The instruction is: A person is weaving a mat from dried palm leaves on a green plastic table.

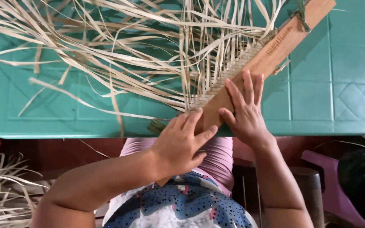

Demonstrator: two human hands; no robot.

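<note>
Head view, one moment.

A long wooden board (271, 46) is laid diagonally on the teal plastic bench (339, 84), running from the near bench edge up to the far right. A narrow woven strip of pale leaf (229, 71) is seen along the board's left edge, touching it. Many loose pale leaf strands (119, 55) are fanned out from the weave to the left and far side, spread over most of the bench top.

Left hand (182, 141): placed at the near end of the board, at the bench edge. Fingertips are set on the lower end of the weave where the strands begin. Grip released as far as can be seen; fingers are curved and resting, nothing is seen clenched in them.

Right hand (243, 112): laid flat on the board, fingers spread and extended up along the wood, just beside the woven strip. Grip released, palm down, the board pressed rather than grasped.

The two hands are close together, nearly touching at the board's lower end.

A metal clip (301, 17) is seen at the board's far end, detail too small to tell.

Below the bench edge a pink and blue patterned garment (191, 202) is visible. A further heap of strands (1, 190) is lying on the floor at lower left. A purple plastic seat (330, 185) is partly in view at lower right.
</note>
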